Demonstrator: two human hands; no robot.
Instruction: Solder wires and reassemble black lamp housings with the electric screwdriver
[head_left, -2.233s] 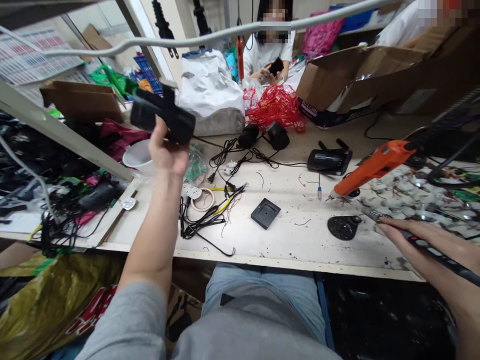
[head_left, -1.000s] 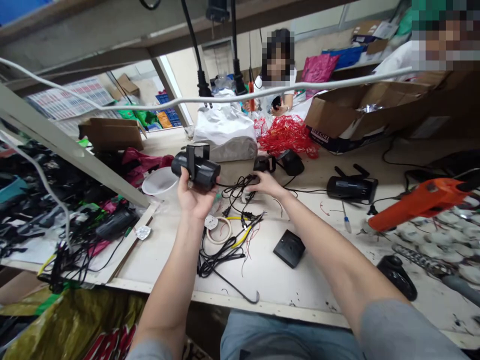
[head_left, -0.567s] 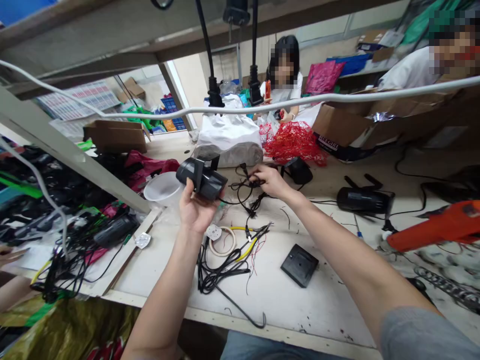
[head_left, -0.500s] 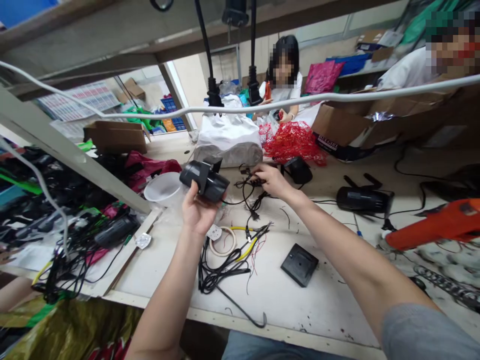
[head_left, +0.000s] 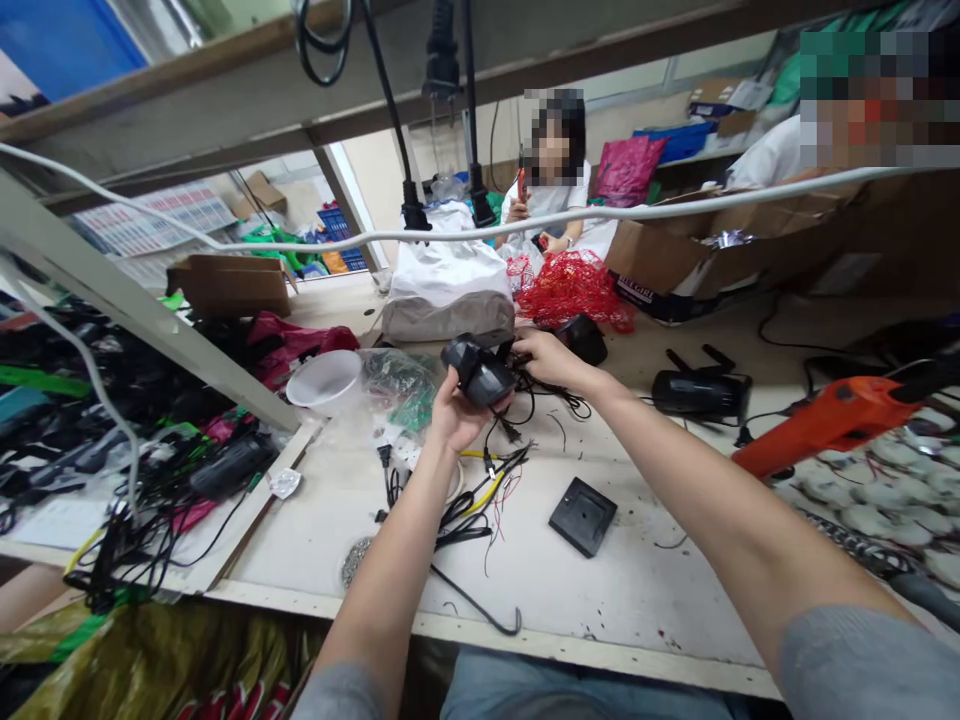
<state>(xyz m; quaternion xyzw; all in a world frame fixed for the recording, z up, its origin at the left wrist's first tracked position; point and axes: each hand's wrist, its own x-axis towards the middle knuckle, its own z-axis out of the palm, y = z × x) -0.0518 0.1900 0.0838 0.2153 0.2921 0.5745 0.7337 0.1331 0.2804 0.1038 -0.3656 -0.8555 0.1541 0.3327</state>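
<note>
My left hand (head_left: 459, 415) is wrapped round a black cylindrical housing (head_left: 480, 372) with a bracket, lifted above the table. Close by on its right, my right hand (head_left: 551, 358) has its fingers closed on a black cord (head_left: 531, 385); the fingertips are partly hidden. Below them lie a loose bundle of black cables (head_left: 461, 525), a yellow-handled tool (head_left: 486, 493) and thin red wires. A square black plate (head_left: 583, 516) rests on the table to the right of the cables. Just behind my right hand stands another black housing (head_left: 583, 340).
A white plastic tub (head_left: 325, 383) and a clear bag (head_left: 401, 385) stand left of my hands. To the right are another bracketed housing (head_left: 701, 393) and an orange power tool (head_left: 832, 425). A white cable (head_left: 555, 218) crosses in front. Two people work beyond the table.
My left hand has brought the black housing rightward, close to my right hand, and turned it. My right hand stays at the cords. The view has shifted slightly.
</note>
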